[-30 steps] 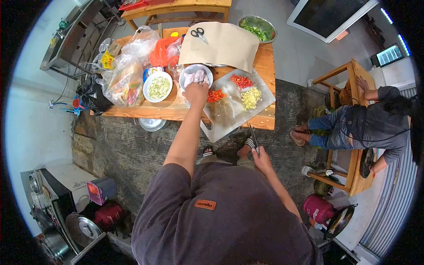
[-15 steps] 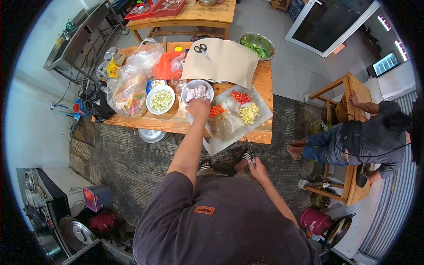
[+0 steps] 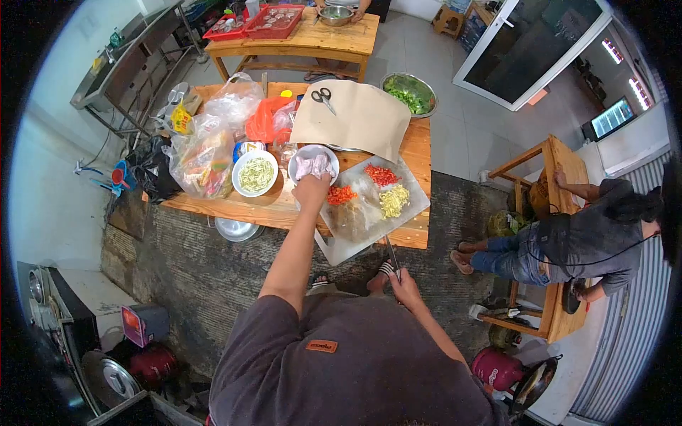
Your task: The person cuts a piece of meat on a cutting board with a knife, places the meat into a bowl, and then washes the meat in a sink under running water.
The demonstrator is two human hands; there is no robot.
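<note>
My left hand (image 3: 311, 190) reaches over the near rim of a white bowl (image 3: 292, 167) holding pale raw meat pieces (image 3: 312, 165). Its fingertips are hidden, so I cannot see whether they grip meat or bowl. Low by the table edge, my right hand (image 3: 406, 290) is closed round the handle of a knife (image 3: 391, 253), blade pointing up toward the board. On the white cutting board (image 3: 359, 221) lie chopped red pieces (image 3: 381, 175), chopped orange-red pieces (image 3: 342, 195) and chopped pale yellow pieces (image 3: 393, 201). Left of the meat stands a bowl of pale green shreds (image 3: 256, 175).
Scissors (image 3: 324, 101) lie on brown paper (image 3: 355, 124) behind the board. Plastic bags (image 3: 206, 163) crowd the table's left. A metal bowl of greens (image 3: 408, 94) sits at the far right corner. Another person (image 3: 590, 234) works at a side table; someone's hands touch a bowl (image 3: 335, 15) at the back table.
My view has shifted slightly. My left hand stays at the meat bowl, and my right hand still holds the knife low. Another person's hands have appeared at the bowl on the back table.
</note>
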